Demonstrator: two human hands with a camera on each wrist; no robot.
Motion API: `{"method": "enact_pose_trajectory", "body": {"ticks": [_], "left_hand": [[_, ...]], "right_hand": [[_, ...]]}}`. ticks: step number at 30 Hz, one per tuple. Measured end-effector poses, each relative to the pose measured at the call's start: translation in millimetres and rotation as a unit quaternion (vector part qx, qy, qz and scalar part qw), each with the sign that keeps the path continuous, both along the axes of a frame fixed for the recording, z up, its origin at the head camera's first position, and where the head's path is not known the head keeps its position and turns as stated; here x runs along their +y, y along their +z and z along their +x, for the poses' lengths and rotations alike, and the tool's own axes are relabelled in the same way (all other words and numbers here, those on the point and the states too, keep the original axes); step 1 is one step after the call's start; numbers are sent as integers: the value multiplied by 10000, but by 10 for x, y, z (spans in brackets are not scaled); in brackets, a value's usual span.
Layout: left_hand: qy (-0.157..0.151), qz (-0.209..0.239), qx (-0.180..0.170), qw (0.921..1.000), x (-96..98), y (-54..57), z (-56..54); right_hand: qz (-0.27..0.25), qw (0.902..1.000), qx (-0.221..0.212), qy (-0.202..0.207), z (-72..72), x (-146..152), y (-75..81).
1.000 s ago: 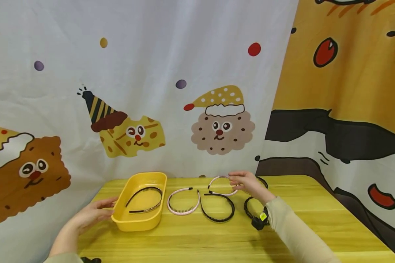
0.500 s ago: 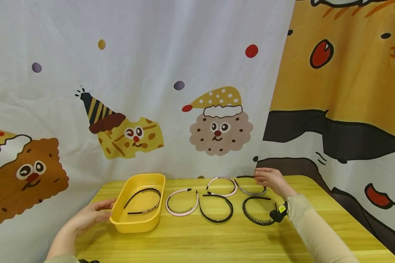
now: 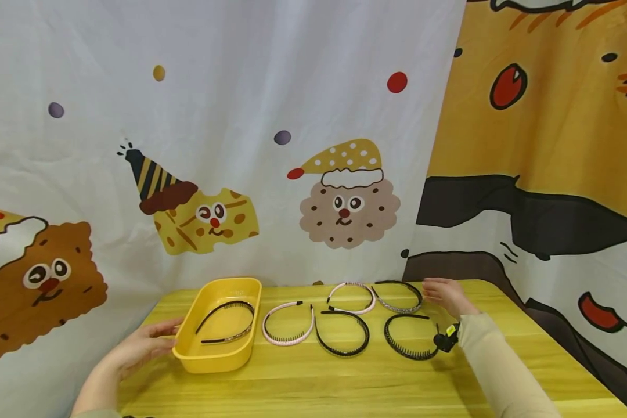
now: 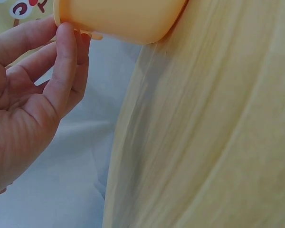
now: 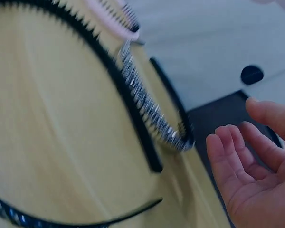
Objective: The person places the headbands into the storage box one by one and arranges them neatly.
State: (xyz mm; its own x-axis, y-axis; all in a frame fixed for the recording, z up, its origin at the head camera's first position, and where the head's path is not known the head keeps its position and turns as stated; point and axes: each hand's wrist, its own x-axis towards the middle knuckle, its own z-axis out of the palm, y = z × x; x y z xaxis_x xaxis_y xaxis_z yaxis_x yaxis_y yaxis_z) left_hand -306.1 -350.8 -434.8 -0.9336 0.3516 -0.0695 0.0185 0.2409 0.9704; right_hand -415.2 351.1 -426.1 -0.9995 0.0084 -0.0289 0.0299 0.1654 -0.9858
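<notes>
left hand (image 3: 140, 348) pinches a yellow tray (image 3: 216, 364); right hand (image 3: 446, 295) hangs loose beside a glittery silver headband (image 5: 148, 105).

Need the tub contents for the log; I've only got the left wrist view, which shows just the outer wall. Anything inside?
Observer: Yes. The head view shows one dark headband lying in the yellow tub.
Operator: Copy. Is the right hand on a headband?
Observer: No. The right wrist view shows a gap between it and the silver-glitter headband, the nearest one.
</notes>
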Motion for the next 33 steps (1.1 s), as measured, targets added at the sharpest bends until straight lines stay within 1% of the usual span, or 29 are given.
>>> {"method": "enact_pose_trajectory", "body": {"ticks": [5, 8, 9, 11, 15, 19, 22, 26, 29, 33], "left_hand": [[73, -37, -6, 10000, 4, 6, 18], [101, -52, -44, 9999, 11, 15, 29], [102, -61, -55, 9999, 13, 17, 32], [100, -56, -77, 9999, 12, 17, 35], [44, 35, -75, 10000, 4, 7, 19], [15, 107, -64, 9999, 5, 7, 8], [36, 120, -70, 9999, 13, 17, 15], [26, 148, -60, 9999, 21, 20, 24], [-51, 177, -41, 9998, 15, 12, 19], [-52, 232, -50, 9997, -4, 0, 2]], "right_hand": [[502, 9987, -14, -24, -50, 78, -161], [586, 9983, -29, -75, -75, 96, -239], [575, 9982, -67, -133, -80, 92, -254], [664, 9977, -99, -120, -84, 75, -276], [851, 9961, -135, -209, -80, 24, -275], [1336, 9907, 7, -270, -73, -21, -265], [1774, 9835, 205, -297, -89, -50, -283], [2267, 9724, 340, -427, -147, -66, -355], [2464, 9674, 282, -511, -180, -73, -391], [2373, 9694, 196, -595, -202, -87, -390]]}}
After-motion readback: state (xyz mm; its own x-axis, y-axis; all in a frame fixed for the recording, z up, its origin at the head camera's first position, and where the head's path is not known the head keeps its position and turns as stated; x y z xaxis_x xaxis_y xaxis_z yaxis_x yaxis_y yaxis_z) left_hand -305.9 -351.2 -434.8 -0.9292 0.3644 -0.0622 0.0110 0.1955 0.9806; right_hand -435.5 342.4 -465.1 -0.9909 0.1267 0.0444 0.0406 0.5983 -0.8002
